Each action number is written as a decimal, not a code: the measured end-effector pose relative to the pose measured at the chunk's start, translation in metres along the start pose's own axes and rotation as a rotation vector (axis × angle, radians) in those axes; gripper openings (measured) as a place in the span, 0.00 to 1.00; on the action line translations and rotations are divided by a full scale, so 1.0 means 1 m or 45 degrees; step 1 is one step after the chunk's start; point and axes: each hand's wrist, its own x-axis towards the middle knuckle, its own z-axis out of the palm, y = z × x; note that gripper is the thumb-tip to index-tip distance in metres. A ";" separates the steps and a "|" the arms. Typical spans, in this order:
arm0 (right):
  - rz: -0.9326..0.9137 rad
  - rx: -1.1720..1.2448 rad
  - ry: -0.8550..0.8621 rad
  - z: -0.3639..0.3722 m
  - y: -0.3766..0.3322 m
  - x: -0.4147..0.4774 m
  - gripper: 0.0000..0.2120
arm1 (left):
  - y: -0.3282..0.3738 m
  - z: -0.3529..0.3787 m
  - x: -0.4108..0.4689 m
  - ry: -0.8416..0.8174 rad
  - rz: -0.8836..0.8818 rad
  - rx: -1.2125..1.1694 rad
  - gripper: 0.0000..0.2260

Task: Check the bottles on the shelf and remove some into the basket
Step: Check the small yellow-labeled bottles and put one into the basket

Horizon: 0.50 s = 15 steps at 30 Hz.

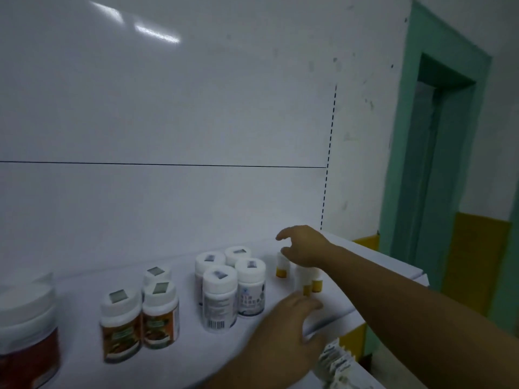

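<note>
Several white-capped bottles stand on the white shelf (84, 284). A large red jar (28, 321) is at the left, then orange-labelled bottles (120, 329), then white-labelled bottles (220, 301) in the middle. Small yellow bottles with white tops (282, 269) stand near the shelf's right end. My right hand (307, 245) hovers over these small bottles with thumb and fingers spread, gripping nothing that I can see. My left hand (283, 321) reaches in from below, fingers fairly straight, its fingertips next to the front small yellow bottle (307, 290). No basket is in view.
A white back panel (168, 122) rises behind the shelf. Several white packets (334, 360) hang or stand on a lower level at the bottom right. A green door frame (407, 136) and a yellow-based wall lie to the right.
</note>
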 end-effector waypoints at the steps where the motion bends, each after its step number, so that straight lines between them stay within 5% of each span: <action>1: 0.012 -0.050 -0.063 0.003 -0.001 0.010 0.20 | -0.003 0.000 0.001 0.027 -0.003 -0.018 0.20; 6: 0.059 -0.210 -0.233 0.021 0.000 0.034 0.19 | -0.014 -0.002 0.004 0.026 -0.037 -0.087 0.18; 10: 0.012 -0.087 -0.066 0.017 0.000 0.030 0.17 | -0.013 -0.004 0.003 0.011 -0.127 -0.174 0.17; 12: 0.020 0.091 0.068 0.006 0.002 0.021 0.17 | -0.004 -0.009 0.007 0.028 -0.308 -0.451 0.15; 15: 0.062 0.505 0.228 -0.020 0.005 -0.005 0.12 | 0.013 -0.018 0.019 0.093 -0.737 -1.338 0.10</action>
